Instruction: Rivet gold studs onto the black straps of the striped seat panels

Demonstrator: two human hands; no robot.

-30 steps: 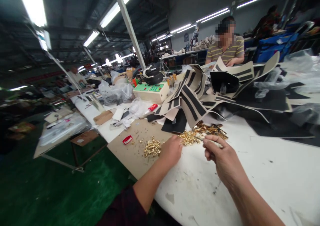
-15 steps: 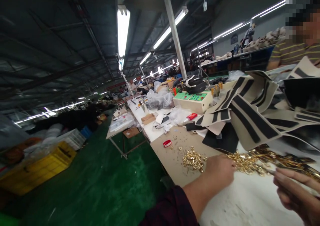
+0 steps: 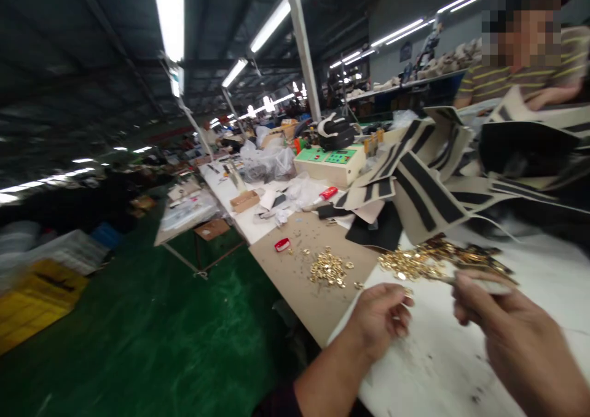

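My left hand (image 3: 380,319) is over the white tabletop with thumb and fingers pinched on a small gold metal piece (image 3: 407,293). Beside it, my right hand (image 3: 502,315) grips a slim tool (image 3: 495,287) with a pale handle; its narrow end points toward the left hand, and its exact kind is unclear. Just beyond both hands lies a heap of gold metal fittings (image 3: 410,262), running into dark pieces with gold hardware (image 3: 483,258). A smaller pile of gold fittings (image 3: 329,268) rests on a brown board (image 3: 281,276) to the left.
Beige panels with black stripes (image 3: 428,199) are stacked behind the heap. A cream control box (image 3: 329,168), a red item (image 3: 329,193) and a red ring-shaped object (image 3: 282,244) stand or lie further off. Across the table is a person in a striped shirt (image 3: 488,79). Green floor (image 3: 184,331) borders the left.
My left hand has come away from the gold heap toward me, with a small gold piece now visible in its fingertips. The right hand with the tool has moved closer to it. The view has turned rightward.
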